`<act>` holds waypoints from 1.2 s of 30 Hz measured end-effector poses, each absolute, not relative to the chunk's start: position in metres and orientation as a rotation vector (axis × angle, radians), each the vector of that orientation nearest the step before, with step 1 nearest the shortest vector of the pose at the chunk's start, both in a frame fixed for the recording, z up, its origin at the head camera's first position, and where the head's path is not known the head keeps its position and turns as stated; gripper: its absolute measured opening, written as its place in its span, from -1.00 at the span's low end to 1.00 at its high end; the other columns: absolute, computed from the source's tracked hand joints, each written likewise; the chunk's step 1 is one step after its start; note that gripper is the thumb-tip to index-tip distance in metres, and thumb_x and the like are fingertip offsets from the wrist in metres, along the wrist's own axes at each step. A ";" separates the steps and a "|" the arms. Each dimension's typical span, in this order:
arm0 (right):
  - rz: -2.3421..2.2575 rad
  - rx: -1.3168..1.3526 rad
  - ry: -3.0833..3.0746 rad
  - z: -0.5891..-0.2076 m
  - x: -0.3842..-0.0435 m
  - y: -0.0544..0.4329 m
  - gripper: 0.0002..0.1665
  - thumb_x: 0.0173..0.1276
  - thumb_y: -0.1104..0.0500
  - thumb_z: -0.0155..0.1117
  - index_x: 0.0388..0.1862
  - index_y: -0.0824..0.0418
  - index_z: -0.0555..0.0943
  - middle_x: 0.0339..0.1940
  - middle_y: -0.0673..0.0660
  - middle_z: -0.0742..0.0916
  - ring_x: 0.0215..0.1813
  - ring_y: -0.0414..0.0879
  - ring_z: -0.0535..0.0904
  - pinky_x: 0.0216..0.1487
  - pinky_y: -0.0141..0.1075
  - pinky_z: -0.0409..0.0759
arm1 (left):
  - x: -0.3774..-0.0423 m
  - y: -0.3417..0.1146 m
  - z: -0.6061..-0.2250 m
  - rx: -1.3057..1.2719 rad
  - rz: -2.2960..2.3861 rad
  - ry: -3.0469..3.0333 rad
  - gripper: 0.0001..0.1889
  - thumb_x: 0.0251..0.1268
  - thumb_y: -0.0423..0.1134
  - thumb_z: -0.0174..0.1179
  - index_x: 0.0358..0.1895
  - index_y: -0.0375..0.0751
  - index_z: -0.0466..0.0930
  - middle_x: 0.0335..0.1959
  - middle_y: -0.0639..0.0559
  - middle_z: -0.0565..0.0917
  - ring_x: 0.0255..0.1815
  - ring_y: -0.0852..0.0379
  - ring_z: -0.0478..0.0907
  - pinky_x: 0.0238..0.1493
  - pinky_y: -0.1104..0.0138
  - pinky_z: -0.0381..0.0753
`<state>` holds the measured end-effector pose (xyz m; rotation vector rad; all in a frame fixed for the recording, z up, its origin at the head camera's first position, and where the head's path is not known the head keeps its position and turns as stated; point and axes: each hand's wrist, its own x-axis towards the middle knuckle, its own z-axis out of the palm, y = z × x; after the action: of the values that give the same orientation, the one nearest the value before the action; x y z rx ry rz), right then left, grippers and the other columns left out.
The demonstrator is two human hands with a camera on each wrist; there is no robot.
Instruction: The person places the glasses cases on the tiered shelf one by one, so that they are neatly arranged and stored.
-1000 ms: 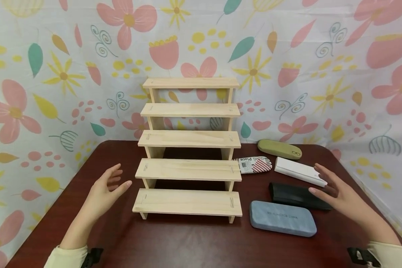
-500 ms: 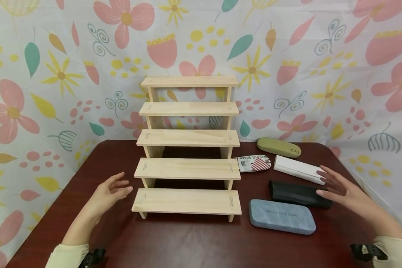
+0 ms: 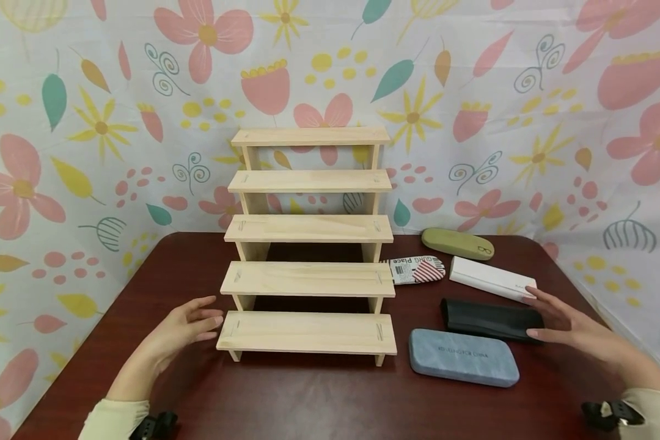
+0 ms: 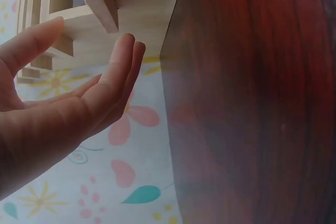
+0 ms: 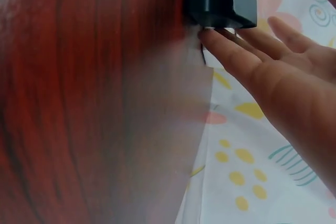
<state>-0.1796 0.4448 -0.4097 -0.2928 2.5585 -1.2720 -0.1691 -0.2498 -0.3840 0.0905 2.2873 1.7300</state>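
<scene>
1. The worktop point(image 3: 308, 400) is glossy, red-brown wood grain; a white floral cloth point(image 3: 473, 79) hangs beyond its far edge.
2. A 5-tier rack point(image 3: 308, 228) stands mid-worktop.
3. Left hand point(image 3: 178, 333): fingers relaxed, holding nothing, beside the rack's near left end.
4. Right hand point(image 3: 585, 336): fingers loosely extended, at the black case point(image 3: 489, 319)'s right end; contact unclear.
5. Nearer: blue case point(image 3: 464, 359).
</scene>
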 end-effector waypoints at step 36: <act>-1.190 -0.239 2.517 -0.420 -0.192 0.451 -0.19 0.27 0.19 0.35 0.43 0.22 0.22 0.20 0.08 0.44 -0.02 -0.61 0.35 -0.13 -0.41 0.52 | -0.177 -0.245 -0.398 0.088 1.751 2.100 -0.37 0.35 -0.45 0.10 0.35 -0.65 0.01 -0.09 -0.20 0.47 -0.22 0.09 0.56 -0.19 0.26 0.65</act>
<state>-0.1923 0.4512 -0.4201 -0.2389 2.5172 -1.1898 -0.1770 -0.2451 -0.3982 0.0884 2.0997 1.7505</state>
